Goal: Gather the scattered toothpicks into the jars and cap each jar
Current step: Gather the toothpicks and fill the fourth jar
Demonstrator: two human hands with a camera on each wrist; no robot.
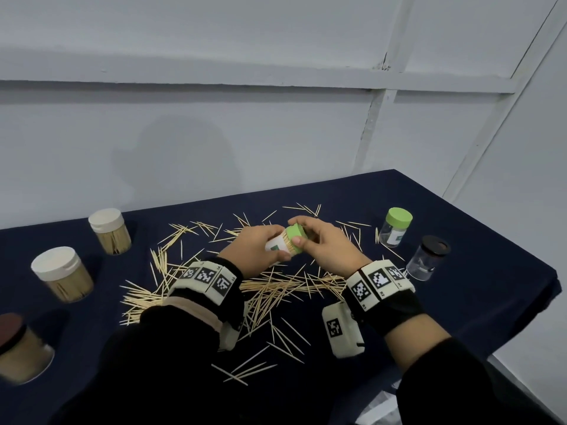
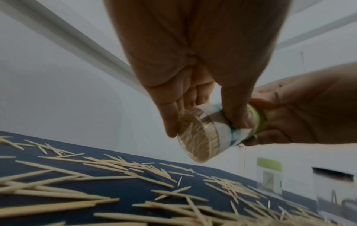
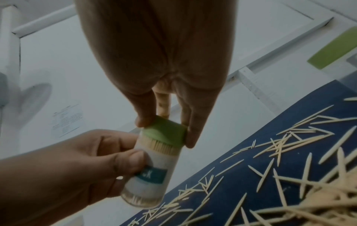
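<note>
From my head view, my left hand (image 1: 259, 245) gripped a clear plastic jar packed with toothpicks (image 1: 283, 245) above the dark blue surface (image 1: 460, 302), while my right hand (image 1: 325, 240) pinched its green cap (image 1: 296, 231). Scattered wooden toothpicks (image 1: 276, 286) lay below; two white-lidded jars (image 1: 63, 273) held toothpicks. My left wrist view showed the jar's packed bottom (image 2: 197, 136). My right wrist view showed the cap sitting tilted on the jar's mouth (image 3: 165, 133).

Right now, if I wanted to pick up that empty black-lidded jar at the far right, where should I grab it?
Grip the black-lidded jar around its clear round wall, below the lid, coming from the near side; it stands upright, apart from the green-lidded jar behind it.
</note>
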